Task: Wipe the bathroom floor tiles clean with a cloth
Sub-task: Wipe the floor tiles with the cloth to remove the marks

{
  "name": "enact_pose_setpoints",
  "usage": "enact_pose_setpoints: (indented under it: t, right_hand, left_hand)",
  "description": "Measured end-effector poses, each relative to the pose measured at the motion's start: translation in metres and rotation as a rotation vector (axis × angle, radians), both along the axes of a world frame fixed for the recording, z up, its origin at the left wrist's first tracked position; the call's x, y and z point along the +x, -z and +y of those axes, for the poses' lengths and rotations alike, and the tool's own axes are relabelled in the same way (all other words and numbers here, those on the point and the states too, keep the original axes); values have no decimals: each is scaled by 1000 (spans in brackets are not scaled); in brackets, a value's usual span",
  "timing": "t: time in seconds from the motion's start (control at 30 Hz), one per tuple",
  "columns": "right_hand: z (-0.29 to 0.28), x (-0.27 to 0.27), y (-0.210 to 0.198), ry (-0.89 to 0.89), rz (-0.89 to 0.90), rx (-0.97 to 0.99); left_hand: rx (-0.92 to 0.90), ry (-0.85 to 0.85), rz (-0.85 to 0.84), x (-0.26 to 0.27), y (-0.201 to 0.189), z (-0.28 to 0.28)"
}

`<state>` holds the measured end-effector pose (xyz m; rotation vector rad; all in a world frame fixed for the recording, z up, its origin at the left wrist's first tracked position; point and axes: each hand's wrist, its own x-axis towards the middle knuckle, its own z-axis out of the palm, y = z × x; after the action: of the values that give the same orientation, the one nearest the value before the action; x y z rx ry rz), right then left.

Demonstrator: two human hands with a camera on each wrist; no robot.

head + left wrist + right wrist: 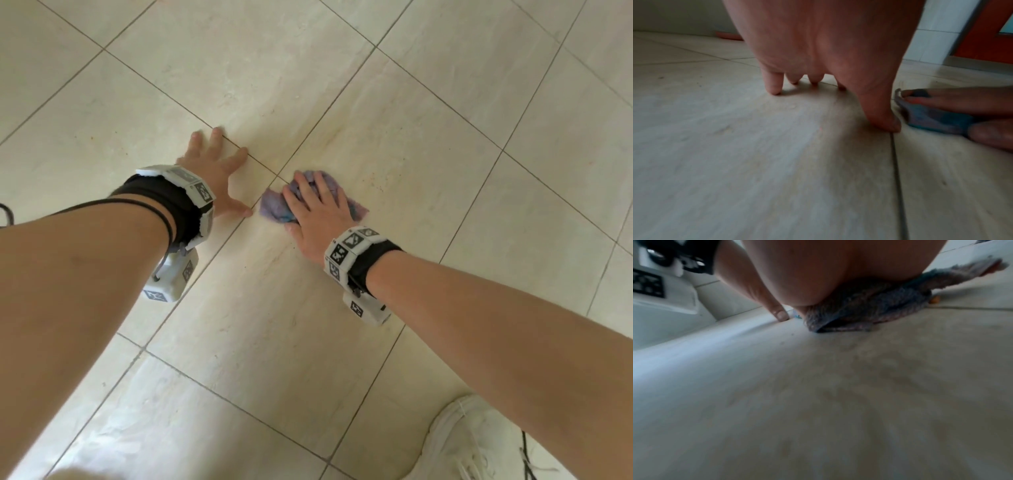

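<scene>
Nearest me, a white shoe [479, 442] stands on the floor tiles [274, 325]. Beyond it I have my right hand [317, 214] flat, fingers straight, pressing the purple-blue cloth [274, 205] onto the tiles. Just left of the cloth, my left hand [215, 171] is splayed, its fingertips [774, 91] propped on the tiles, holding nothing.

Floor tiles [342, 85]: cream, stone-look, smooth with a soft sheen; thin dark grout lines; faint brownish smears and specks.
Cloth [274, 205]: purple-grey with a teal patch, fuzzy looped terry weave, matt, crumpled, frayed at 1 edge.
Wrist bands [352, 251]: hard white matt plastic blocks printed with black-and-white markers, on black fabric straps.
Shoe [476, 442]: white, matt, dark lace.
Door frame [982, 32]: orange-red, smooth.
</scene>
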<state>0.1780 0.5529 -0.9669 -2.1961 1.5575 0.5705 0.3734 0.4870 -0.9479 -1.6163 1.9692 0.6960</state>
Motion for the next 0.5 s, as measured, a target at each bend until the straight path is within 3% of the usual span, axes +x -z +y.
enact_pose_setpoints:
  t: [0.23,0.5]
  right_hand:
    - [27,-54,-4,-103,62,37]
    - [13,-107,2,131,114,10]
  left_hand:
    - [-59,-73,57,-1,8,14]
    - [-55,-167,50,-22,13,11]
